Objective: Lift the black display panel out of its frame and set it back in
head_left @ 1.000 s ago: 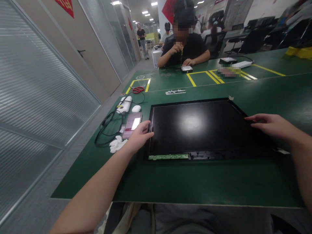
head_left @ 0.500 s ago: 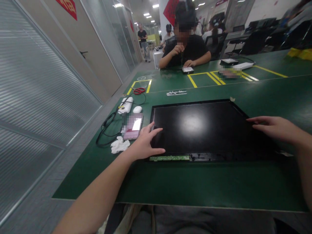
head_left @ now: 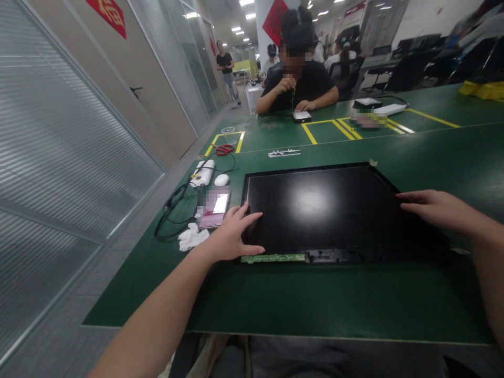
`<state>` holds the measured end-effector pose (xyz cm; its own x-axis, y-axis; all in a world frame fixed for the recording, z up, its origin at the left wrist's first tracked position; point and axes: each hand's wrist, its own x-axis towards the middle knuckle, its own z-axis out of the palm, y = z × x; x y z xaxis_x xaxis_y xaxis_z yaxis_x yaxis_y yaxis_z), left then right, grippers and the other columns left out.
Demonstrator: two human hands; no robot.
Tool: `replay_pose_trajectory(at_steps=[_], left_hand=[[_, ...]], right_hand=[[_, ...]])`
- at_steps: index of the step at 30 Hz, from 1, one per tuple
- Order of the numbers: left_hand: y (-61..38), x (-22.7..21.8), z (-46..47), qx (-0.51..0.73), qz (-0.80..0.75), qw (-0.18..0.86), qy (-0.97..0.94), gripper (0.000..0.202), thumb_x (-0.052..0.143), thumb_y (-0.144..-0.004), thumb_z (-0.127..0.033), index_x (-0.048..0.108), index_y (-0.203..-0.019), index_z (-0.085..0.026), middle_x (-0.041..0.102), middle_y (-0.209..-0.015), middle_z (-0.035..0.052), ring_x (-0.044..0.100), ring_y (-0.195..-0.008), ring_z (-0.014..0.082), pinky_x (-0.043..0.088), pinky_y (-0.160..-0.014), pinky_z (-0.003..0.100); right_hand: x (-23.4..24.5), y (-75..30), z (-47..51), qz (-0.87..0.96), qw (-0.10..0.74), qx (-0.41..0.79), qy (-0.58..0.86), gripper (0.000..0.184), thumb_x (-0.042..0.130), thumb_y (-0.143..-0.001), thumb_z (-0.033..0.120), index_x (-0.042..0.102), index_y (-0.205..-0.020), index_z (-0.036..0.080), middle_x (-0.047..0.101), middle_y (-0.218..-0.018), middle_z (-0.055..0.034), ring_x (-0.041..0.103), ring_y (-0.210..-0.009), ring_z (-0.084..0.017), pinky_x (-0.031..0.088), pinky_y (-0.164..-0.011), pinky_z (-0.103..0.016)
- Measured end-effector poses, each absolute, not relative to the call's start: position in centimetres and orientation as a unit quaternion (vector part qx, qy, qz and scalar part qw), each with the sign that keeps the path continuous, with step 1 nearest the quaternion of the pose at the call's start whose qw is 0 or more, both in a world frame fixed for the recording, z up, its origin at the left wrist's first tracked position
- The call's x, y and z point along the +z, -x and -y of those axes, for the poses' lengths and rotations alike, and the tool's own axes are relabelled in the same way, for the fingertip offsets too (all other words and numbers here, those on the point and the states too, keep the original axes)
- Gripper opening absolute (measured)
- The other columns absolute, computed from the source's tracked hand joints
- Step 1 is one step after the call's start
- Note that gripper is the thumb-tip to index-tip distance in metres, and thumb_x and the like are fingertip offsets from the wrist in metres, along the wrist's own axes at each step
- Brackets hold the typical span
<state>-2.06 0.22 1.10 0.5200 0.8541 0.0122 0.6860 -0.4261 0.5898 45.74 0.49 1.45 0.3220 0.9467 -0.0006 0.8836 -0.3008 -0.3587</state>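
Observation:
A large black display panel [head_left: 326, 207] lies flat on the green table [head_left: 334, 299], with a thin green circuit strip [head_left: 273, 258] along its near edge. My left hand [head_left: 230, 236] rests open on the panel's near left corner, fingers spread over the glass. My right hand [head_left: 433, 208] lies flat and open on the panel's right edge, fingers stretched toward the middle.
Left of the panel lie a phone [head_left: 214, 207], a crumpled white cloth [head_left: 192, 236], a black cable loop [head_left: 171, 210], a white mouse [head_left: 221, 179] and red scissors [head_left: 224, 150]. A seated person [head_left: 299, 79] works at the far side. Yellow tape lines [head_left: 338, 126] mark the far table.
My left hand went from gripping the panel's left edge to lying spread on its near left corner. My right hand has barely moved.

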Motion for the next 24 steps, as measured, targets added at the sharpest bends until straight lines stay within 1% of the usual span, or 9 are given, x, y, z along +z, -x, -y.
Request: replay_pose_trajectory(at_steps=[2, 4, 7, 9, 11, 16, 19, 24], left_hand=[[2.1, 1.1, -0.3, 0.163, -0.458, 0.277, -0.829, 0.080, 0.089, -0.060, -0.046, 0.063, -0.135, -0.030, 0.038, -0.158, 0.0171, 0.022, -0.144, 0.0524, 0.020, -0.112, 0.071], [2.1, 1.1, -0.3, 0.166, -0.456, 0.277, -0.829, 0.078, 0.090, -0.060, -0.044, 0.065, -0.133, -0.031, 0.041, -0.156, 0.0173, 0.023, -0.143, 0.0535, 0.021, -0.111, 0.072], [1.9, 1.3, -0.3, 0.140, -0.448, 0.242, -0.849, 0.077, 0.088, -0.063, -0.043, 0.063, -0.135, -0.028, 0.040, -0.157, 0.0180, 0.024, -0.144, 0.0526, 0.022, -0.112, 0.071], [1.7, 1.5, -0.2, 0.106, -0.435, 0.210, -0.869, 0.076, 0.085, -0.068, -0.042, 0.060, -0.138, -0.026, 0.036, -0.159, 0.0176, 0.024, -0.145, 0.0498, 0.022, -0.114, 0.069], [1.5, 1.8, -0.1, 0.080, -0.426, 0.192, -0.881, 0.073, 0.082, -0.073, -0.041, 0.058, -0.140, -0.026, 0.032, -0.161, 0.0167, 0.024, -0.146, 0.0472, 0.022, -0.115, 0.068], [1.4, 2.1, 0.1, 0.071, -0.408, 0.181, -0.892, 0.070, 0.081, -0.076, -0.036, 0.057, -0.140, -0.024, 0.032, -0.161, 0.0176, 0.027, -0.147, 0.0437, 0.019, -0.118, 0.065], [1.5, 2.0, 0.1, 0.069, -0.413, 0.191, -0.888, 0.071, 0.080, -0.076, -0.036, 0.055, -0.142, -0.025, 0.031, -0.162, 0.0165, 0.022, -0.149, 0.0444, 0.019, -0.118, 0.066], [1.5, 2.1, 0.2, 0.058, -0.431, 0.209, -0.876, 0.074, 0.079, -0.076, -0.034, 0.052, -0.144, -0.027, 0.027, -0.164, 0.0132, 0.015, -0.150, 0.0472, 0.020, -0.116, 0.068]], right_hand=[[1.3, -45.9, -0.5, 0.567, 0.164, 0.129, 0.797, 0.034, 0.053, -0.045, 0.024, 0.062, -0.078, 0.023, 0.060, -0.069, -0.0044, 0.054, -0.066, -0.020, 0.038, -0.066, -0.036], [1.0, -46.2, -0.5, 0.547, 0.198, 0.161, 0.798, 0.038, 0.056, -0.041, 0.020, 0.062, -0.078, 0.024, 0.060, -0.071, -0.0039, 0.053, -0.071, -0.020, 0.037, -0.068, -0.034], [0.5, -46.6, -0.6, 0.511, 0.240, 0.187, 0.804, 0.039, 0.057, -0.040, 0.022, 0.062, -0.079, 0.023, 0.060, -0.074, -0.0037, 0.052, -0.073, -0.019, 0.036, -0.070, -0.034], [0.3, -46.6, -0.6, 0.498, 0.247, 0.189, 0.809, 0.037, 0.056, -0.043, 0.023, 0.061, -0.079, 0.022, 0.060, -0.074, -0.0032, 0.052, -0.072, -0.018, 0.036, -0.070, -0.033], [0.2, -46.5, -0.6, 0.487, 0.255, 0.193, 0.813, 0.036, 0.055, -0.044, 0.021, 0.061, -0.080, 0.021, 0.061, -0.074, -0.0028, 0.052, -0.072, -0.017, 0.036, -0.070, -0.032], [0.4, -46.4, -0.6, 0.469, 0.267, 0.208, 0.816, 0.037, 0.051, -0.045, 0.014, 0.061, -0.081, 0.020, 0.061, -0.073, -0.0030, 0.052, -0.070, -0.015, 0.036, -0.068, -0.028], [0.4, -46.6, -0.7, 0.467, 0.269, 0.213, 0.815, 0.038, 0.050, -0.045, 0.012, 0.061, -0.080, 0.020, 0.061, -0.074, -0.0028, 0.052, -0.069, -0.016, 0.036, -0.067, -0.029], [0.2, -46.7, -0.8, 0.460, 0.272, 0.219, 0.816, 0.044, 0.048, -0.042, 0.006, 0.061, -0.081, 0.021, 0.060, -0.068, -0.0027, 0.052, -0.066, -0.016, 0.037, -0.062, -0.028]])
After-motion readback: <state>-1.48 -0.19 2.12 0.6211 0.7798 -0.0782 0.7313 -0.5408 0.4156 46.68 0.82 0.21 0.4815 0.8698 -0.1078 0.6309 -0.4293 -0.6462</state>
